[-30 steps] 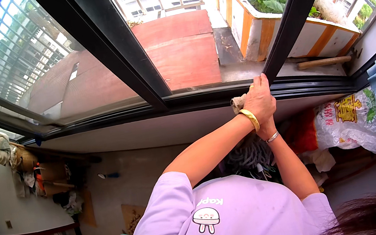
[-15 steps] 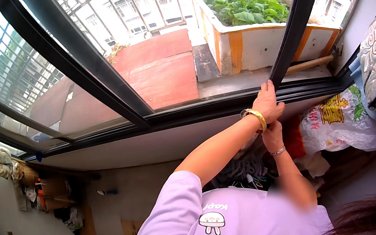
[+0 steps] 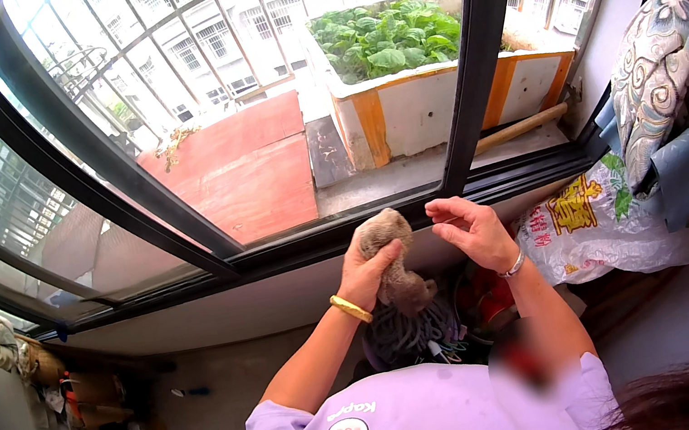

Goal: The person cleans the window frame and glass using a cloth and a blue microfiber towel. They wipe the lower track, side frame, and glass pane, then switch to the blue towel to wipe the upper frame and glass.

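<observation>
White plastic bag [image 3: 618,226] w/ red-yellow print lies at right under patterned cushion [image 3: 662,81]. Left hand [image 3: 365,268] clenched on brown rag [image 3: 393,262] just below window frame [image 3: 321,239]; right hand [image 3: 475,231] pinched, empty as far as visible. Planter box [image 3: 426,104] outside.

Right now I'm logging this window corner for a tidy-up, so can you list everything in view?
rag: 1, grey-brown, in the left hand below the window frame
window frame: 1, black, across the top
planter: 1, white and orange, holding green leaves, outside the glass
boards: 2, red, outside, left of the planter
stick: 1, wooden, outside, beside the planter
bag: 1, clear plastic with print, right of the hands
cushion: 1, patterned grey, far right
bangle: 1, gold, on the left wrist
left hand: gripping the rag
right hand: fingers pinched, beside the rag
</observation>
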### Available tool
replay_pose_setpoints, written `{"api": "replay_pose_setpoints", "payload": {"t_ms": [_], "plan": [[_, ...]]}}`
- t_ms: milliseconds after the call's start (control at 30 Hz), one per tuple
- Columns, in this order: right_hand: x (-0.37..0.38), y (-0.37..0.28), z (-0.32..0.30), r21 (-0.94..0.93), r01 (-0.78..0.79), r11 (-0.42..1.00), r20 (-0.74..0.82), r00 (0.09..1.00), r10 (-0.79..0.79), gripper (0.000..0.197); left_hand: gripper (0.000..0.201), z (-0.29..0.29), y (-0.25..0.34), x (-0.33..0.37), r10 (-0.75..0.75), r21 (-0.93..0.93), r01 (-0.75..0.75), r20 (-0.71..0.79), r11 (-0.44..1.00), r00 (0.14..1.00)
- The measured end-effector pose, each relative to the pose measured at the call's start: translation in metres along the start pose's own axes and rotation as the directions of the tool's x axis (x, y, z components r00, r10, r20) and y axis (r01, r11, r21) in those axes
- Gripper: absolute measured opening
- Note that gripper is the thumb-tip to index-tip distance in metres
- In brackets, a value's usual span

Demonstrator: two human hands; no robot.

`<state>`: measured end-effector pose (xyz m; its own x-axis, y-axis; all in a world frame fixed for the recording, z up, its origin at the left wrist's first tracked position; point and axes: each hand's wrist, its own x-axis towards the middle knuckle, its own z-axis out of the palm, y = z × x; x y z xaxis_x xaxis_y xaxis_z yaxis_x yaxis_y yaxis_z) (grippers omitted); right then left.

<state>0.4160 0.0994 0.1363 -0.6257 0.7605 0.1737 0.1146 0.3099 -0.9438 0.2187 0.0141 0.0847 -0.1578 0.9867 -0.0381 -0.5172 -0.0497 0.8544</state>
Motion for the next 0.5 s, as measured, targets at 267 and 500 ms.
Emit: {"api": "replay_pose_setpoints", "payload": {"t_ms": [267,500], "plan": [[0.003,0.033,-0.027,0.302,-0.005,0.953,-0.341,0.933,0.113,0.021,0.041,-0.080,0.032,-0.042,0.388,0.238,-0.307,-0.523,0.922,0.759],[0.058,-0.015,-0.094,0.261,0.395,0.881,-0.640,0.754,-0.148,0.031,0.056,-0.138,0.029,-0.037,0.664,0.716,-0.188,-0.471,0.672,0.581]]}}
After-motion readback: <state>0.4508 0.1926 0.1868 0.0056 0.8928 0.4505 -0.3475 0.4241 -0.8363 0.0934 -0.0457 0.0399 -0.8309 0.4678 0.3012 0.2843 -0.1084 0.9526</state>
